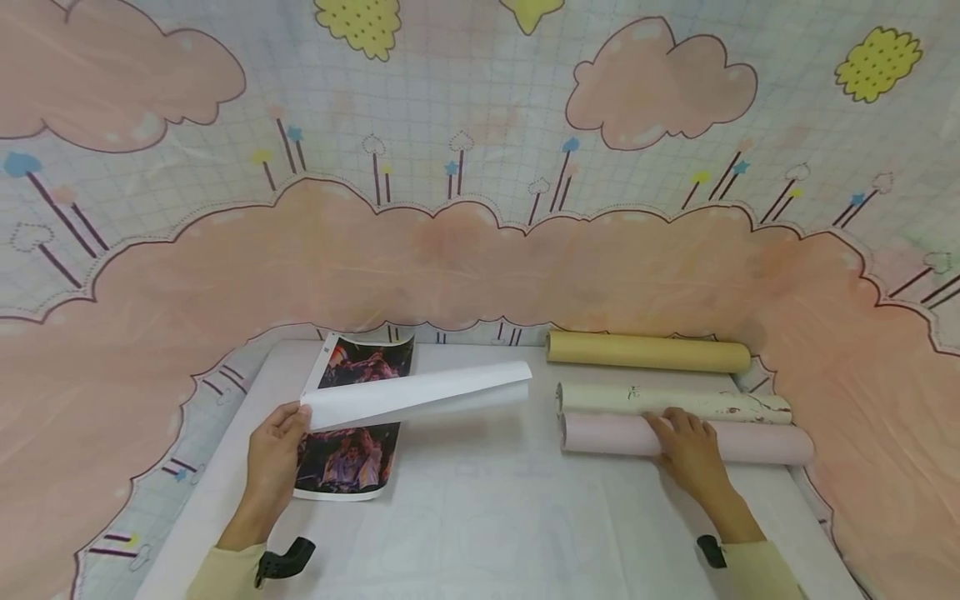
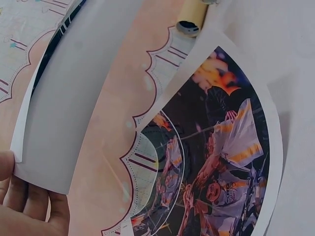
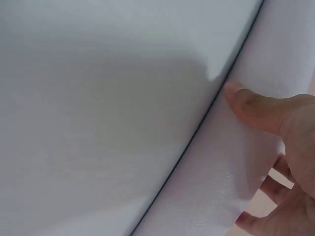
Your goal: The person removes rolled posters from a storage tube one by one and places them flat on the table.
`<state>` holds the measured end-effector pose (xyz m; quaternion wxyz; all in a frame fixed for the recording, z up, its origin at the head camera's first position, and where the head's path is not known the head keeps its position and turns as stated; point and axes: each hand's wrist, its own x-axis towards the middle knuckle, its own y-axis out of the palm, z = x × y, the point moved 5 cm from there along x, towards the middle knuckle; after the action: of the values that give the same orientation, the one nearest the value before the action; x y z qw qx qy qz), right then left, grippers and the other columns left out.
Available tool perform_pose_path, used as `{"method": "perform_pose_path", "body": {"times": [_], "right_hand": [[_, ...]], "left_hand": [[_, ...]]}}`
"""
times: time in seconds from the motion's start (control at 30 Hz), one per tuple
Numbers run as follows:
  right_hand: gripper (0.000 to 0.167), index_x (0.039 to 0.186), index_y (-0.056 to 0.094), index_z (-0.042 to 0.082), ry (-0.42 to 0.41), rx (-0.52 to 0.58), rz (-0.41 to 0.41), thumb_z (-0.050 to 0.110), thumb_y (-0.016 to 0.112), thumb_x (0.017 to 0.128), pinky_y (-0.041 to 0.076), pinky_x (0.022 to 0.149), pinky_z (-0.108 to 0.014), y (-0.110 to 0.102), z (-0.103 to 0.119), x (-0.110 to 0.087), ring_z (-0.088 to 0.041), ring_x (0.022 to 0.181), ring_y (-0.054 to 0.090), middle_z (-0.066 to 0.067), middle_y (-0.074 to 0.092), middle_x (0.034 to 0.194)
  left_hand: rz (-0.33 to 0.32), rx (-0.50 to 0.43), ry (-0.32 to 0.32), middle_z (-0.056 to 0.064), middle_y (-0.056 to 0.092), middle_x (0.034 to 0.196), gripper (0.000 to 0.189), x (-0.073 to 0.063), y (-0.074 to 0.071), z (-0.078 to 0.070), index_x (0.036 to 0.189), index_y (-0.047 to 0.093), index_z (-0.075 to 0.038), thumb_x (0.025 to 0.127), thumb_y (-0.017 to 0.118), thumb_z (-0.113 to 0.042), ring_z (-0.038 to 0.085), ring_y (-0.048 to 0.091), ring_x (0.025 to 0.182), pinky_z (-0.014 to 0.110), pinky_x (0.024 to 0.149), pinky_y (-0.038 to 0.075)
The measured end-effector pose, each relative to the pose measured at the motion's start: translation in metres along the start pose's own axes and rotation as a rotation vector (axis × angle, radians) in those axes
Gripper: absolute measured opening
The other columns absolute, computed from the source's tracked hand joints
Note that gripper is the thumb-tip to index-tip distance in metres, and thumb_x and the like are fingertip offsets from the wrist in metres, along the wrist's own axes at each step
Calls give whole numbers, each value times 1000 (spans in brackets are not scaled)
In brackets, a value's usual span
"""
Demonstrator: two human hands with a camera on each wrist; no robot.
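Diff. light, soft shadows, R-wrist dim

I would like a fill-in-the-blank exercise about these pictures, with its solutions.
In the head view, the curled sheet held by the left hand looks ____ in colour.
In the right wrist view, the right hand has only its ____ near the dark line beside the pink roll.
The patterned cream roll lies ____ the yellow roll and the pink roll.
Missing words: white; thumb; between.
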<state>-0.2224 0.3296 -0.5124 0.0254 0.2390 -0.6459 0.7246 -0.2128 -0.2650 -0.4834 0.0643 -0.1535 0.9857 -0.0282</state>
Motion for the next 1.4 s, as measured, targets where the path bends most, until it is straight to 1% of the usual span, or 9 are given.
{"method": "perform_pose_path", "body": {"times": [0.07,0.47,0.73,0.83,0.97,1.1,1.23,1.37,1.4], "right_hand": [[73,127,62,13,-11,7,13,2,90,61,42,85,-66,2,-3,6,-47,108,55,-21,58,115],[70,134,55,11,-20,36,50,-4,82,71,40,90,-69,15,-16,32,-50,114,51,-26,56,122],[63,132,54,9,16,62,17,-2,79,75,36,94,-73,11,-9,42,-49,116,51,-25,57,124],[59,132,55,7,6,85,-29,4,79,78,36,96,-69,0,4,45,-47,117,51,-23,58,124],[51,130,58,5,-53,155,-151,9,76,83,38,99,-63,-25,32,53,-44,116,53,-21,60,122],[48,128,60,5,-142,208,-257,12,75,82,41,98,-59,-53,65,61,-41,114,56,-19,62,119],[48,129,60,8,-218,212,-272,16,73,83,44,97,-55,-69,96,63,-37,113,58,-15,63,120],[42,127,61,9,-281,192,-258,22,70,87,46,98,-51,-75,122,61,-33,114,59,-11,65,121],[41,126,62,9,-296,182,-251,23,69,88,46,98,-50,-75,128,60,-32,114,60,-11,65,121]], "left_hand": [[-5,-10,9,-22,60,110,51,-1,-2,0,137,45,-1,101,52,-36,-4,54,110,5,90,42],[-1,-35,29,-25,61,106,47,-7,-4,-1,132,48,-1,100,54,-36,-7,56,105,5,87,43],[7,14,32,-21,60,111,53,-9,0,-3,136,46,0,100,53,-38,-3,54,111,9,95,42],[0,50,29,-22,60,110,53,-10,3,-8,136,46,0,100,53,-38,-3,53,111,11,98,40],[3,104,59,-21,63,109,49,-9,13,-17,133,51,1,101,54,-36,-5,54,107,6,91,40],[50,164,121,3,66,124,44,-7,31,-28,130,54,2,102,53,-32,-8,54,104,3,86,42],[110,201,181,23,63,127,39,-6,51,-39,126,58,4,102,53,-26,-4,57,100,6,82,45],[141,277,214,19,69,121,35,-8,69,-46,122,62,-1,101,56,-28,1,60,98,9,79,45],[148,291,224,18,70,118,34,-9,73,-47,121,63,-2,100,57,-29,2,59,90,11,74,45]]}}
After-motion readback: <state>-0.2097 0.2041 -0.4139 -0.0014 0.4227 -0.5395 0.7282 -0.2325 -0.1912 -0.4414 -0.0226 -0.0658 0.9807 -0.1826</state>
